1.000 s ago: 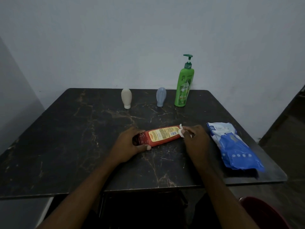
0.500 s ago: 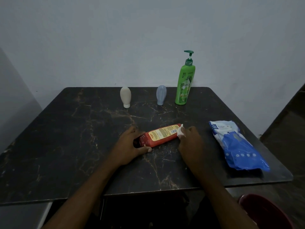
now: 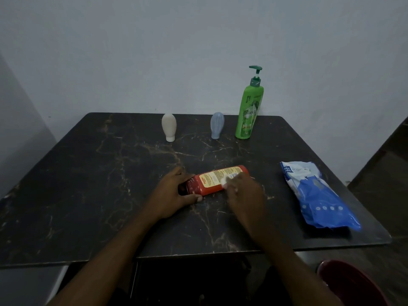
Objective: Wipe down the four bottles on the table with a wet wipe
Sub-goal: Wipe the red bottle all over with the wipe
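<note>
A red bottle (image 3: 212, 181) with a yellow label lies on its side in the middle of the dark marble table (image 3: 88, 184). My left hand (image 3: 174, 193) grips its dark cap end. My right hand (image 3: 245, 195) presses a small white wet wipe (image 3: 225, 181) onto the label near the bottle's middle. At the back stand a beige squeeze bottle (image 3: 169, 127), a blue-grey squeeze bottle (image 3: 217, 125) and a tall green pump bottle (image 3: 249, 109), all upright and apart from my hands.
A blue and white wet wipe pack (image 3: 315, 195) lies near the table's right edge. A dark red round seat or bin (image 3: 351, 283) sits below the front right corner. A grey wall stands close behind the table.
My right hand has slid the wipe leftward from the bottle's right end onto the label. My left hand keeps its hold on the cap end.
</note>
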